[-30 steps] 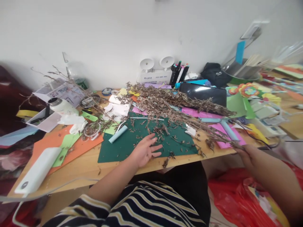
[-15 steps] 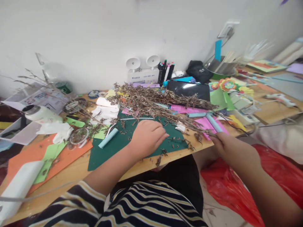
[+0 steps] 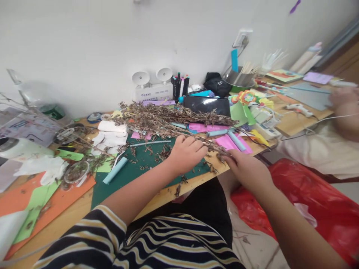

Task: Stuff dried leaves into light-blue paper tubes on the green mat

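Note:
A bundle of dried brown branches (image 3: pixel 168 117) lies across a dark green cutting mat (image 3: pixel 134 170) on a wooden table (image 3: pixel 157 200). My left hand (image 3: pixel 186 153) is closed on the stems near the middle of the bundle. My right hand (image 3: pixel 246 170) grips the stem ends at the table's front edge. Crumbled dry leaves litter the mat. A rolled light blue paper tube (image 3: pixel 114 170) lies on the mat to the left of my left hand.
Orange and green paper sheets (image 3: pixel 42 198) lie at the left, a black case (image 3: pixel 207 105), markers (image 3: pixel 179 85) and a white device (image 3: pixel 153 87) at the back. A red plastic bag (image 3: pixel 303 203) sits on the floor at the right. Another person's hand (image 3: pixel 343 99) is at the far right.
My left hand went from lying flat and open on the mat to closing on the branch stems. My right hand slid left along the stems. The view shifted right.

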Demonstrator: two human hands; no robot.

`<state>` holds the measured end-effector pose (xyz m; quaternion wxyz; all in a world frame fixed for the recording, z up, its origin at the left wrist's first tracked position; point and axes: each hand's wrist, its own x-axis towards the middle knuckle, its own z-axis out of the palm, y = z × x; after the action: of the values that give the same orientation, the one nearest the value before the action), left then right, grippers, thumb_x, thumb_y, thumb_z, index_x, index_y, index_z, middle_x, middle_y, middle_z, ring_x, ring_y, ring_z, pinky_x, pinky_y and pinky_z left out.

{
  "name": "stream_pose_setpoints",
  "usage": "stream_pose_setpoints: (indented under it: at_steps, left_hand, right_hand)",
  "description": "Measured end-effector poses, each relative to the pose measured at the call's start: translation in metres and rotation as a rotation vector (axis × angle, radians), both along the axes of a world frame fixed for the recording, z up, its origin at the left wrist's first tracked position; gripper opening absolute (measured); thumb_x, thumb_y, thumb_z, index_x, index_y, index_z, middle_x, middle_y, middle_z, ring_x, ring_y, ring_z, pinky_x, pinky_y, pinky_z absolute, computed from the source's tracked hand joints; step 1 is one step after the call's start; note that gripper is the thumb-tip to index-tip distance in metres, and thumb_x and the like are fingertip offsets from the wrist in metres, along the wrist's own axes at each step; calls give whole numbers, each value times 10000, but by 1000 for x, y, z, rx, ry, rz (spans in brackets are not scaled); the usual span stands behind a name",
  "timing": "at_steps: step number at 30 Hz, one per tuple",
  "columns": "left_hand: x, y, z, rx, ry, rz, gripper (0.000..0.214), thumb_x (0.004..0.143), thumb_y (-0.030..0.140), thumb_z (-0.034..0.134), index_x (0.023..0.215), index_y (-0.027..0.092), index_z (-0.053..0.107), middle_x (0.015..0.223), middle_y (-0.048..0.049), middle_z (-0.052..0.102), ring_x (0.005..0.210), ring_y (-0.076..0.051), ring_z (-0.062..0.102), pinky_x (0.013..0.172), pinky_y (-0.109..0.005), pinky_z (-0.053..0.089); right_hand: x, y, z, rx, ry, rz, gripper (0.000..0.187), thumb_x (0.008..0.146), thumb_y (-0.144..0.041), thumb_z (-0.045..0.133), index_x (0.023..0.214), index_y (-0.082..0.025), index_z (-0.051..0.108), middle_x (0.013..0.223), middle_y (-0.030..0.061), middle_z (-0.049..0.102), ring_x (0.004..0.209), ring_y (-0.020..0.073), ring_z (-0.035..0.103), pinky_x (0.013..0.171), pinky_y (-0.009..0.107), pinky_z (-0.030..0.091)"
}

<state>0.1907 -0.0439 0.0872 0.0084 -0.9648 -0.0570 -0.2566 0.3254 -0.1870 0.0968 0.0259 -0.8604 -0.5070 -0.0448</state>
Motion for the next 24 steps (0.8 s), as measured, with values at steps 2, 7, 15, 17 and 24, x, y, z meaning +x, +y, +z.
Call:
stream_pose_setpoints:
  at_steps: [2,7,15,17,24]
  left_hand:
    - [3,-3,0,18,-7,4,214,836,183,309,833,215,521,884,-61,578,823,-189,431,700,-348,204]
    - [12,-9,2,35,-10,39,184,821,188,347,745,194,515,761,-64,563,776,-194,428,668,-353,206]
    - [11,-25,-2,-58,-68,131,192,802,224,396,658,181,517,674,-64,560,756,-198,432,681,-381,202]
    - [10,-26,-5,-55,-64,143,229,812,256,382,644,180,518,654,-62,562,721,-189,433,674,-376,207]
    - [2,-18,1,-66,-62,166,239,812,350,385,795,188,561,814,-65,584,792,-201,461,720,-370,235]
  right_hand:
    - [-1,2,1,-10,28,-10,292,818,-411,301,748,-210,502,650,21,582,589,159,536,451,227,224]
    - [0,4,-1,85,210,6,251,802,-389,360,934,-224,496,806,35,629,702,189,573,519,238,322]
    - [-3,6,-10,222,394,-11,244,760,-367,436,954,-231,493,699,6,614,633,169,568,532,245,365]
    - [-4,6,-10,237,459,-1,233,767,-357,427,946,-229,501,680,-1,612,611,155,561,548,249,379]
    - [-6,4,-15,338,706,-10,179,760,-314,435,882,-214,521,745,4,633,691,143,582,634,263,419]
